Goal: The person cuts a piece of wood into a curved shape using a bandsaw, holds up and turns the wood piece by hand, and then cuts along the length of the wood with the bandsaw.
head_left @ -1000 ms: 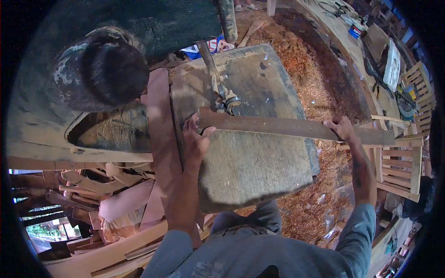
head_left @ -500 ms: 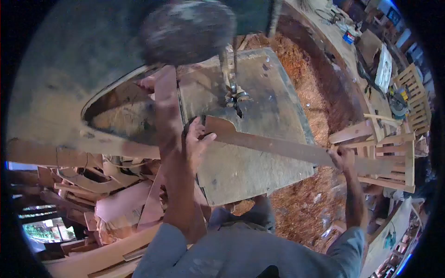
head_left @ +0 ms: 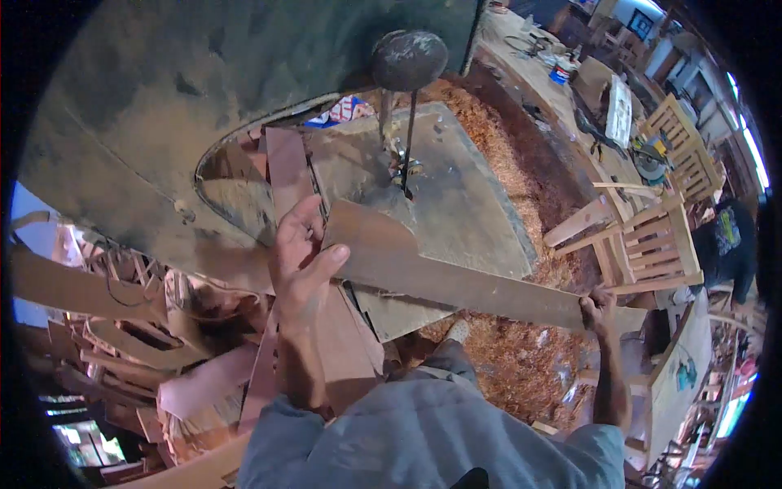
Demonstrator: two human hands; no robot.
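Observation:
A long brown wooden board (head_left: 481,287) with a wide, curved-shouldered end lies across the front of the bandsaw table (head_left: 481,216). My left hand (head_left: 303,253) is at the wide end, its thumb over the corner and its fingers bent beside the end edge; part of its grip is hidden. Near the narrow end, my right hand (head_left: 600,311) is closed around the board. Beyond the board's wide end, the thin saw blade (head_left: 410,138) runs down into the table, beneath a dark round guide part (head_left: 410,60).
The large green saw housing (head_left: 187,98) rises at upper left. Offcuts (head_left: 147,342) are piled at lower left. Sawdust (head_left: 497,350) covers the floor. To the right are slatted wooden furniture (head_left: 660,244), a circular saw (head_left: 649,161) on a workbench, and another person (head_left: 725,244).
The board and my left hand have come nearer to me, and the board's wide end has shifted left, away from the blade. My view has turned slightly, showing more of the saw housing.

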